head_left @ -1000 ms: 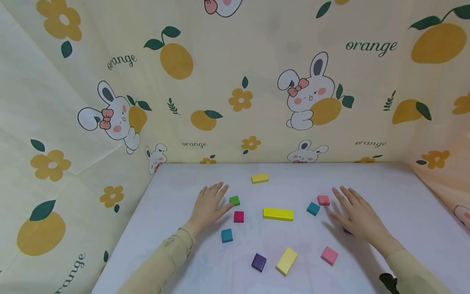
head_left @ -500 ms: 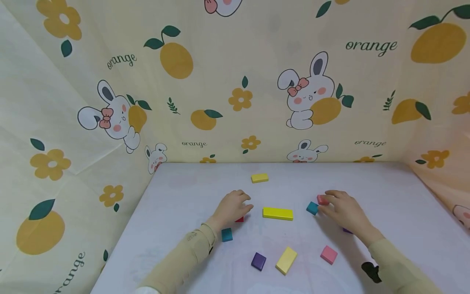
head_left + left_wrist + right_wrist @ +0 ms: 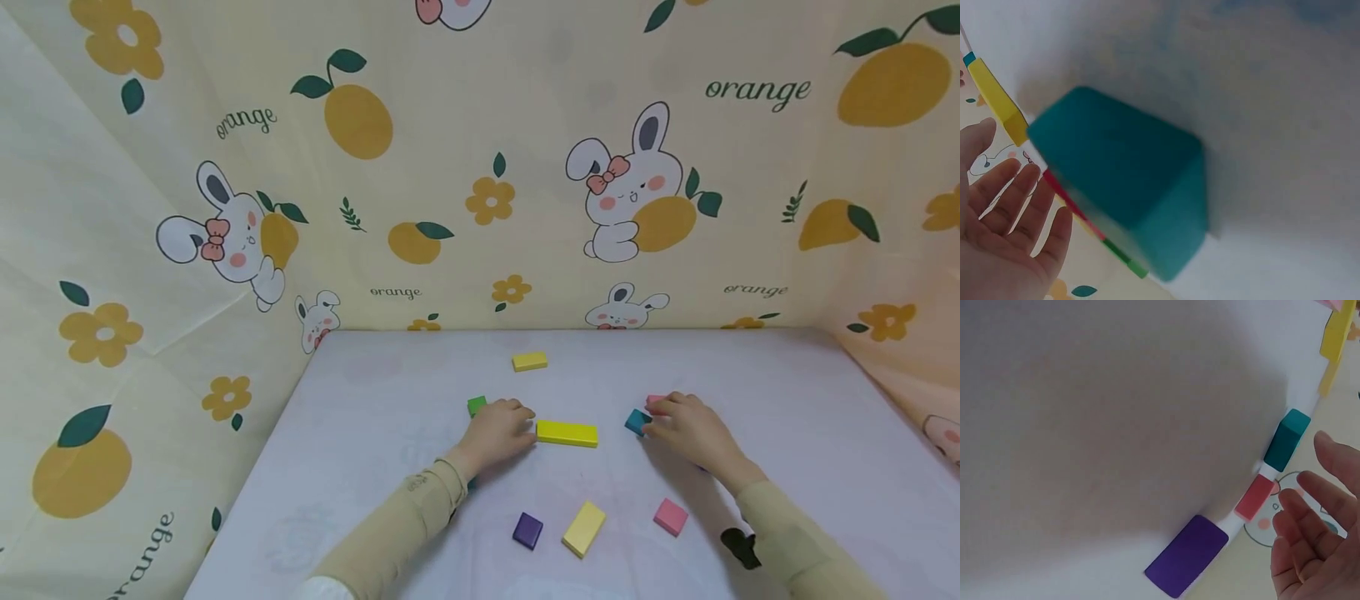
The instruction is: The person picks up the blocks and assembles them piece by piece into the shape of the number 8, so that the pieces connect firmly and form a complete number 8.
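Note:
My left hand [image 3: 497, 433] hovers at the left end of the long yellow block [image 3: 576, 435], fingers loosely bent around nothing. A green block [image 3: 476, 405] shows behind that hand, while the red block [image 3: 1069, 200] beneath it is visible only in the left wrist view. Close to that camera lies a teal block [image 3: 1122, 162], mostly covered by the wrist in the head view. My right hand [image 3: 693, 432] is over a pink block [image 3: 656, 400] and beside another teal block [image 3: 636, 422]. The right wrist view shows its fingers [image 3: 1310, 519] relaxed, holding nothing, with a purple block [image 3: 1188, 556] nearby.
Toward the front lie a second purple block [image 3: 528, 531], a pale yellow block [image 3: 583, 529] and another pink block [image 3: 671, 517]. A small yellow block [image 3: 529, 361] sits at the back. The patterned cloth [image 3: 450, 167] rises behind the white table [image 3: 360, 417].
My left hand has moved right, from beside the green block, past the red one, to the yellow block's end. My right hand has shifted left over the pink block, its fingers more bent.

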Demonstrator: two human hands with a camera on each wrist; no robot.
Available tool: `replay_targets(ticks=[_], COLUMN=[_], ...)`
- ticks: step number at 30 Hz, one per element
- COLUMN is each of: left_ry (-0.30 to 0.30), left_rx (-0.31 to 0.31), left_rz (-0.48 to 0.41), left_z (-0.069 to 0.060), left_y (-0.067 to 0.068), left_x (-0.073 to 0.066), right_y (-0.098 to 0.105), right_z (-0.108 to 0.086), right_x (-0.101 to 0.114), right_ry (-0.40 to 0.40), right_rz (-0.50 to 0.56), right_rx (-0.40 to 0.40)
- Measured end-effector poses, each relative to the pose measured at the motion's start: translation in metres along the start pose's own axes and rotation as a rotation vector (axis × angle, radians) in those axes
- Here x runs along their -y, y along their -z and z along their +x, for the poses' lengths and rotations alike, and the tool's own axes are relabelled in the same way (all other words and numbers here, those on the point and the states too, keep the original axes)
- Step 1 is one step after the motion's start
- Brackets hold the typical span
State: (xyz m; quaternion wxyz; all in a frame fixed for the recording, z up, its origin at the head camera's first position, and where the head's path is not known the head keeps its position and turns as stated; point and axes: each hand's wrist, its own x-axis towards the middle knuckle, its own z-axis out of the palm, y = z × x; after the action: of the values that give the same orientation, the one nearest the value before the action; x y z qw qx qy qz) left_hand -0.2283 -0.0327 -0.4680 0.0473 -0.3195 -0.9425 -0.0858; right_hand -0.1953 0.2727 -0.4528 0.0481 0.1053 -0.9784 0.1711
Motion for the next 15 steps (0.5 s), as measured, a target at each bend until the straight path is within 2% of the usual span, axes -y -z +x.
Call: replay_targets(ticks=[7,15], left_ry=[0.018,0.014], left_rx=[0.03,0.036], left_rz=[0.029,0.046], left_z=[0.0033,0.0071], left_y=[-0.0015,-0.0061], left_x=[-0.0054,-0.0062], right_y=[-0.0019,-0.0012], right_z=[0.0038,0.0068], right_x=[0.0022,0.0025], right_ry=[-0.03,-0.099], right_rz=[-0.003,0.019], right_rx=[0.037,0.134])
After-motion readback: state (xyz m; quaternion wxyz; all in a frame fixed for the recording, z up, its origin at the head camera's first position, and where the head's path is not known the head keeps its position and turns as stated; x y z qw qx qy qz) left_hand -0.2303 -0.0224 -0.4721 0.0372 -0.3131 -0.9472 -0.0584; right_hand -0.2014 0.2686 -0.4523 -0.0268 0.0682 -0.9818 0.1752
